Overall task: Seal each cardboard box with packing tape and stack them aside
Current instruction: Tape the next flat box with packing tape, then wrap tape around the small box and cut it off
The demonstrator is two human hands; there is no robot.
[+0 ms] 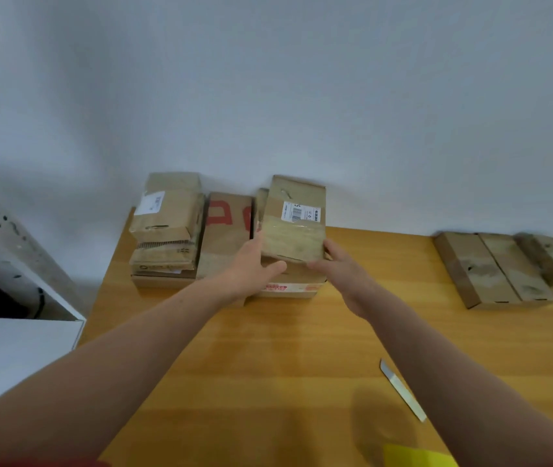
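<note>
The box (pixel 297 220) sits at the far middle of the table (pixel 268 365), on top of a wider box (pixel 290 288) with red print on its near face. It is small, brown and a little worn, with a white barcode label on its far half and a broad band of clear tape across its near half. The picture is somewhat blurred, so the label cannot be read.

Both hands hold it. The left hand (pixel 251 267) is at its left side, thumb lying along the near edge, the other fingers hidden behind the box. The right hand (pixel 346 274) clasps the near right corner, fingertips curled on the near face and thumb on the right side.

Just left of the box, touching the wider one, a flat carton (pixel 226 230) with big red letters leans back towards the wall (pixel 268 96). Another brown edge shows between the carton and the box. Left of the carton stands a stack (pixel 167 230) of several taped boxes, the top one bearing a white label.

Well apart, at the far right of the table, three boxes (pixel 504 267) lie side by side, touching.

Nearer the person, on the right, a slim blade (pixel 403 390) lies aslant, partly hidden by the right forearm. A yellow thing (pixel 413 456) shows at the near edge. A white cabinet (pixel 15 348) stands left of the table.
</note>
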